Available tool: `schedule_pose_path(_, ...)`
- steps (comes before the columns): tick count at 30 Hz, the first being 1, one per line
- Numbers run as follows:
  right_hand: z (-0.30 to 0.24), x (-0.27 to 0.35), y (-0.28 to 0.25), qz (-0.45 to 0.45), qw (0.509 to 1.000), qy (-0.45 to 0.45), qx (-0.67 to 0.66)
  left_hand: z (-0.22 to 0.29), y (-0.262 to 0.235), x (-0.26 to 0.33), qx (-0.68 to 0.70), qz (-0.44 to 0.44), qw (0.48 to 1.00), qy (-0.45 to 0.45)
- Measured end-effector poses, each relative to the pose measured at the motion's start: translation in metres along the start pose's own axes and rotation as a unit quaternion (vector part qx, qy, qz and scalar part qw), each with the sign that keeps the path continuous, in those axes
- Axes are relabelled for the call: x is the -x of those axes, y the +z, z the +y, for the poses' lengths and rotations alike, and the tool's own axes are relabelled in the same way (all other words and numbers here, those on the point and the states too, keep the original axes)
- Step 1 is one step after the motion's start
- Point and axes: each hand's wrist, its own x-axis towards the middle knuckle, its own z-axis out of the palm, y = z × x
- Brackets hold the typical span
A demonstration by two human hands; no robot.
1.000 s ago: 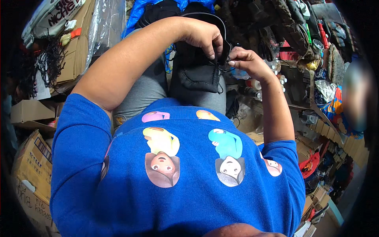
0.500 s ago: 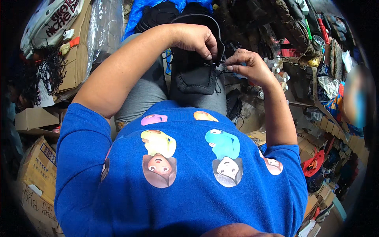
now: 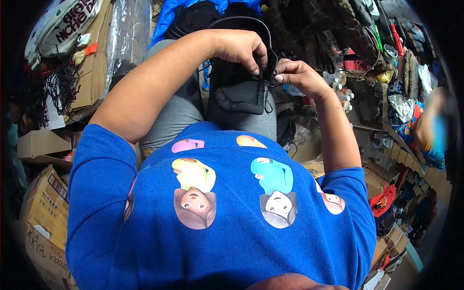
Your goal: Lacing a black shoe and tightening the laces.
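Black fabric shoe upper, soft, with a stitched padded patch facing up, lies on the person's lap across the grey-trousered thighs, toe end pointing away from the body. A thin black lace or cord loops out from its far end in a wide arc and returns toward the hands; a short loose tail hangs down the right edge of the upper.

Left hand: reaches over from the left, fingers curled down onto the far right corner of the upper, thumb and forefinger pinched closed on the edge, apparently with the cord in the pinch. Right hand: just beside it, nearly touching, fingertips drawn narrow onto the same spot, gripping the cord or the edge; which one cannot be told, the point of contact being hidden by the fingers.

Progress, as a judgement: lacing or threading looks partly under way. Much cord is slack in the loop, so most remains to be pulled through. No eyelets are visible to count.

Surroundings: brown cardboard boxes at left, clear plastic sheeting, blue tarpaulin beyond the knees, heaped dark goods at upper right.
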Motion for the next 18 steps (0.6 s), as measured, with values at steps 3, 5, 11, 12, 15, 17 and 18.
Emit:
schedule_pose_path(3, 0.002, -0.001, 0.003, -0.002, 0.998, 0.001, -0.056, -0.001, 0.002, 0.0, 0.009, 0.002, 1.0, 0.004)
schedule_pose_path(5, -0.005, 0.0, 0.014, 0.032, 0.997, 0.006, -0.068, 0.001, 0.003, 0.003, -0.012, 0.027, 1.0, -0.011)
schedule_pose_path(11, -0.031, -0.006, 0.058, 0.179, 0.944, -0.114, 0.254, -0.021, 0.009, 0.022, -0.037, 0.139, 0.99, 0.008)
schedule_pose_path(12, -0.039, -0.007, 0.067, 0.194, 0.94, -0.107, 0.26, -0.023, 0.01, 0.03, -0.037, 0.166, 0.985, -0.013)
schedule_pose_path(15, -0.046, -0.005, 0.071, 0.202, 0.881, -0.144, 0.403, -0.036, 0.0, 0.069, 0.002, 0.309, 0.951, -0.028)
schedule_pose_path(17, -0.052, -0.003, 0.074, 0.2, 0.857, -0.159, 0.448, -0.067, -0.036, 0.136, -0.111, 0.378, 0.917, 0.063)
schedule_pose_path(18, -0.051, 0.006, 0.073, 0.201, 0.852, -0.149, 0.46, -0.017, -0.033, 0.156, -0.012, 0.431, 0.901, -0.041)
